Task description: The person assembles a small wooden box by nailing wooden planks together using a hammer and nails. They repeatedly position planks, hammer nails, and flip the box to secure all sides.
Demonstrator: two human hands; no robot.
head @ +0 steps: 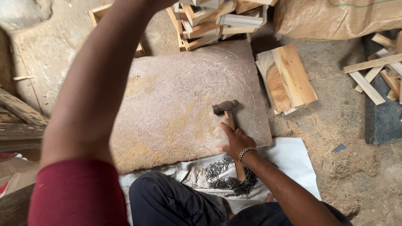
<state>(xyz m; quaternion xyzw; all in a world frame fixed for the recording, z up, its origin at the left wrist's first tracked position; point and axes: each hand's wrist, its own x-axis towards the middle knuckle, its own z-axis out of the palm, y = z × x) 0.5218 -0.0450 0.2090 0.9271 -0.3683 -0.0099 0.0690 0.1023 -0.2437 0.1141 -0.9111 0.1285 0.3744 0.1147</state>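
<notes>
While a hammer lies on a scratched stone slab, the right hand rests flat and open over its wooden handle. Dark nails lie piled just below. The left hand is raised out of view, so its grip cannot be told.

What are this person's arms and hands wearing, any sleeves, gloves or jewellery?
Both hands are bare, with no gloves. The left arm has a short dark red sleeve covering the upper arm, and the forearm is uncovered. The right hand has a beaded, metallic-looking bracelet at the wrist. The left hand is out of the frame.
</notes>
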